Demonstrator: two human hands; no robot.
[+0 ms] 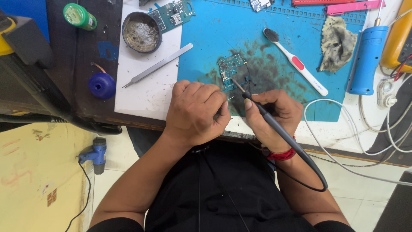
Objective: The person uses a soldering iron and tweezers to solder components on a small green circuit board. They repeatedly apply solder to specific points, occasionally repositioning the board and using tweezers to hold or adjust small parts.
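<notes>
Blue, scorched and smudged with dark residue, the silicone work mat (206, 38) covers most of the bench, with a white sheet (148, 92) laid along its left edge. On the stained middle of the mat lies a small green circuit board (231, 68), flat and just beyond both hands.

The right hand (274, 114) is closed around a black soldering iron (274, 124) in a pen grip, the metal tip slanting up and left to the lower edge of the board. Its cable loops back past the wrist, which wears a red thread band (281, 154). The left hand (197, 111) is curled into a loose fist beside it, fingertips pinched on something thin and pale that pokes toward the tip (solder wire most likely, though it is too fine to tell).

To do this step well, my judgement is that both hands should rest their heels on the mat edge, as they seem to, so the tip touches only the one pad. The board lies unclamped, so a sideways push could slide it; light, brief contact looks safer.

Around them: metal tweezers (159, 64) on the white sheet, a round tin of grey wire wool (141, 32), a second green board (174, 13) behind it, a white and red toothbrush (296, 62), a dirty rag (337, 43) and a blue cylindrical tool (367, 60) to the right, all well apart from the work.
</notes>
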